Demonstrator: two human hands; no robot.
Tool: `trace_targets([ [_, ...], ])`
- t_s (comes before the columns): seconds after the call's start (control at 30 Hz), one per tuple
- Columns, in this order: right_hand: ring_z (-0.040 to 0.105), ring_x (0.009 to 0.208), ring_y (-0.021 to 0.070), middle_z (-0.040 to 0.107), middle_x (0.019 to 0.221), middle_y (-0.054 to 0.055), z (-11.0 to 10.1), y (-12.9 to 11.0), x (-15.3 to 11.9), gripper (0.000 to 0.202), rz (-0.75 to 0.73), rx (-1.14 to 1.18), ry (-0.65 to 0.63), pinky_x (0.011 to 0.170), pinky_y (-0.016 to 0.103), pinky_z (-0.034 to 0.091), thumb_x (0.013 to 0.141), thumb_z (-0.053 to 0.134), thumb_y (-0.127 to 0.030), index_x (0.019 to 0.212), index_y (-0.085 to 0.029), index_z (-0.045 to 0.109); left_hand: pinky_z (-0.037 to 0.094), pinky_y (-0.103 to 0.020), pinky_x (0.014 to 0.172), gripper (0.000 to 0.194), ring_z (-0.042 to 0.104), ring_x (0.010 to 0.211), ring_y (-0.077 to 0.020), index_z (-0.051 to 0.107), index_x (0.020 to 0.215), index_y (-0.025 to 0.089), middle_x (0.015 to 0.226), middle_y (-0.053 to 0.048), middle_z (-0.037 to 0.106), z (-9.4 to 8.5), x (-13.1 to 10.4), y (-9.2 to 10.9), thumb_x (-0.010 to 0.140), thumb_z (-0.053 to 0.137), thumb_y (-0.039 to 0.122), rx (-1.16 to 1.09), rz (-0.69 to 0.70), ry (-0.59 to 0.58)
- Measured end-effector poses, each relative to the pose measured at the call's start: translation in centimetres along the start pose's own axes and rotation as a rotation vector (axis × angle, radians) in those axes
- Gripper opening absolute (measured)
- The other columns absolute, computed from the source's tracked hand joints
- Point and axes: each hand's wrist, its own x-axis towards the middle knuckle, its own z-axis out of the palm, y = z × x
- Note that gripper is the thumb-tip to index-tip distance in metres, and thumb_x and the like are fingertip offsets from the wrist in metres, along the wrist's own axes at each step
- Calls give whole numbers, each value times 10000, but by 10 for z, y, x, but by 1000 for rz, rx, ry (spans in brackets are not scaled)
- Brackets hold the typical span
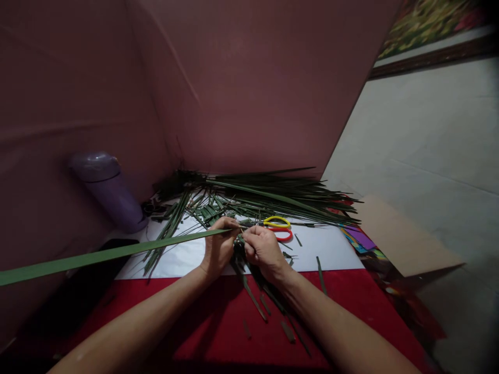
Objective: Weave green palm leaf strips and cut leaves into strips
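A long green leaf strip (117, 253) runs from the left edge of the view to my left hand (220, 248). The thumb and fingers of that hand are closed on the strip near its narrow end. Right beside it, my right hand (263, 250) is pinched shut at the strip's tip. A thin pale bit shows between the two hands, too small to name. Just behind my right hand lie scissors (277, 222) with one yellow and one red handle loop. Cut leaf pieces (212, 212) are heaped beyond my hands, and loose scraps (287, 331) lie below them.
A bundle of long dark green leaves (280, 195) stretches along the back of the white sheet (323, 249) on a red cloth (351, 306). To the left stands a tilted purple bottle (113, 195). Cardboard (405, 236) and colourful packets (360, 239) sit at the right. Pink walls rise behind.
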Motion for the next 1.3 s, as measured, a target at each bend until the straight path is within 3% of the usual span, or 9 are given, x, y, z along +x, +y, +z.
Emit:
trace_targets([
  [0.13, 383, 351, 62, 458, 391, -76, 1, 0, -1, 134, -147, -144, 93, 366, 172, 277, 702, 537, -261, 641, -193, 438, 423, -238, 659, 54, 535, 691, -128, 571, 674, 178, 721, 2, 578, 1, 0, 1, 671, 615, 147, -30, -32, 12],
  [0.33, 217, 311, 36, 360, 399, -118, -2, -2, 3, 152, 69, 153, -77, 323, 169, 171, 718, 527, -299, 686, -200, 416, 423, -231, 625, 54, 535, 655, -119, 581, 652, 166, 692, 2, 585, 1, 0, 1, 658, 627, 137, -17, -22, 28],
  [0.53, 384, 393, 78, 441, 433, -76, -3, 5, 2, 127, -261, -349, 93, 415, 188, 292, 779, 466, -265, 677, -204, 424, 437, -242, 639, 33, 550, 677, -131, 595, 676, 165, 702, -6, 591, 2, -1, -4, 670, 626, 153, -6, 26, 23],
  [0.63, 392, 403, 89, 423, 437, -75, -2, 7, 2, 122, -332, -529, 186, 429, 199, 285, 767, 446, -215, 649, -211, 417, 438, -252, 671, 40, 552, 704, -136, 588, 677, 169, 721, -9, 590, 4, -2, -6, 676, 618, 141, -13, 60, 28],
  [1.07, 441, 442, 116, 458, 451, -56, 4, 7, 5, 120, -357, -673, 316, 466, 217, 294, 717, 444, -179, 606, -216, 415, 431, -262, 676, 64, 548, 685, -136, 577, 652, 170, 699, -3, 593, 6, -1, -10, 663, 618, 122, -15, 77, 36],
  [1.3, 467, 455, 129, 494, 456, -41, -9, 8, 13, 125, -313, -704, 366, 461, 223, 293, 706, 434, -183, 588, -220, 414, 435, -259, 638, 74, 547, 650, -135, 581, 602, 163, 672, -8, 595, 6, 0, 1, 634, 644, 140, -48, 41, 32],
])
